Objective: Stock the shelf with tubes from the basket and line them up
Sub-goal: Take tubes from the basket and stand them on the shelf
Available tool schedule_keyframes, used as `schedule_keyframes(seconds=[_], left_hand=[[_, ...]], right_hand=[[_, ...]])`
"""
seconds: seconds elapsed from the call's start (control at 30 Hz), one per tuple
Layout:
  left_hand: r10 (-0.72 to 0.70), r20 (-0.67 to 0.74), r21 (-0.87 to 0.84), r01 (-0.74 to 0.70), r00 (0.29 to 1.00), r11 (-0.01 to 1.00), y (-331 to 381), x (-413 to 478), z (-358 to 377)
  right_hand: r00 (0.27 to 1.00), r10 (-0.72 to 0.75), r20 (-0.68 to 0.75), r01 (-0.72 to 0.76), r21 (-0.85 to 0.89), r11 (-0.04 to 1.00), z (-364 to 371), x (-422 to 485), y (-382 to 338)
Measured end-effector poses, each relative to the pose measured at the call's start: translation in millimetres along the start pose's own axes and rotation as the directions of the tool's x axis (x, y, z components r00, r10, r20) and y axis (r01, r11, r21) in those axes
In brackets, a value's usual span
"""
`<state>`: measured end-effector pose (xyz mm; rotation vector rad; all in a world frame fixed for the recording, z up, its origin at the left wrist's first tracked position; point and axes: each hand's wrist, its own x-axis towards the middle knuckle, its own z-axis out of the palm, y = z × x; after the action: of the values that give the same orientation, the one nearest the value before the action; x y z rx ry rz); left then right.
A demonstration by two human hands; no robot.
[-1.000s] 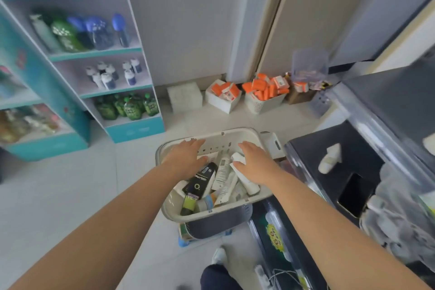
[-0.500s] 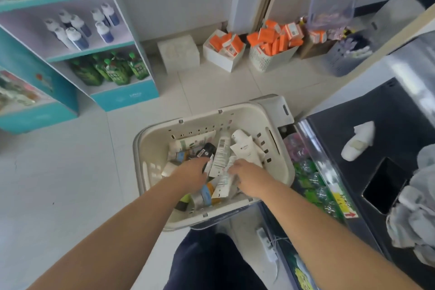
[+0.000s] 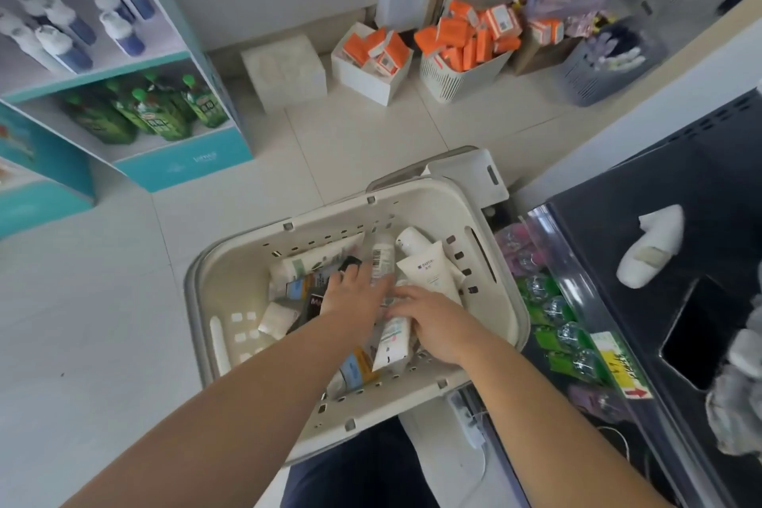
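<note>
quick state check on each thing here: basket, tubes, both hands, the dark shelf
basket, open-topped, holding a jumble of tubes
tubes, lying criss-cross in the basket, none standing
left hand, in the basket, fingers straight on the tubes
right hand, fingers curled round a green-printed tube
dark shelf, one lone white tube lying on its side on it
</note>
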<state>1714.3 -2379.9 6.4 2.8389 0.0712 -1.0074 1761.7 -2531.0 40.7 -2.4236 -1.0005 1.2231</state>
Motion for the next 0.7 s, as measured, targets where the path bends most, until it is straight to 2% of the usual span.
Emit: schedule_keyframes(seconds=[0.17,0.27,0.37,0.43,0.57,0.67,0.7], left_hand=[[0.058,0.137,0.199,-0.085,0.989,0.976,-3.3,18.5,-6.0],[0.152,0.132,0.285,-0.185,0.979,0.941,-1.1,18.8,-9.5],[0.272,0.085,0.233,-0.284,0.959,0.930,-5.6,20.6,-6.4],[0.302,0.078,0.155,-0.311,0.950,0.938,-13.3,14.9,-7.6],[0.472,-0.169,0.096,-0.462,0.865,0.882,-30.8,-2.7,-8.6],[0.412,-0.319,0.012,-0.431,0.853,0.902,-40.8,0.8,-7.8],[0.395,-0.327,-0.003,-0.419,0.858,0.908,-41.9,3.0,-10.4]], right_hand=[[0.998,0.040,-0.056,-0.020,0.314,0.949,-5.5,-4.9,11.9],[0.993,0.062,-0.097,-0.012,0.451,0.892,-7.6,-5.3,13.6],[0.991,0.088,-0.101,-0.024,0.514,0.858,-9.8,-5.8,17.6],[0.981,0.152,-0.119,-0.059,0.564,0.824,-10.1,-8.2,20.0],[0.949,0.278,-0.150,-0.121,0.640,0.759,-19.2,-15.2,16.0],[0.903,0.395,-0.168,-0.153,0.733,0.663,-22.5,-14.4,14.7],[0.890,0.423,-0.168,-0.155,0.762,0.628,-22.1,-13.7,15.0]])
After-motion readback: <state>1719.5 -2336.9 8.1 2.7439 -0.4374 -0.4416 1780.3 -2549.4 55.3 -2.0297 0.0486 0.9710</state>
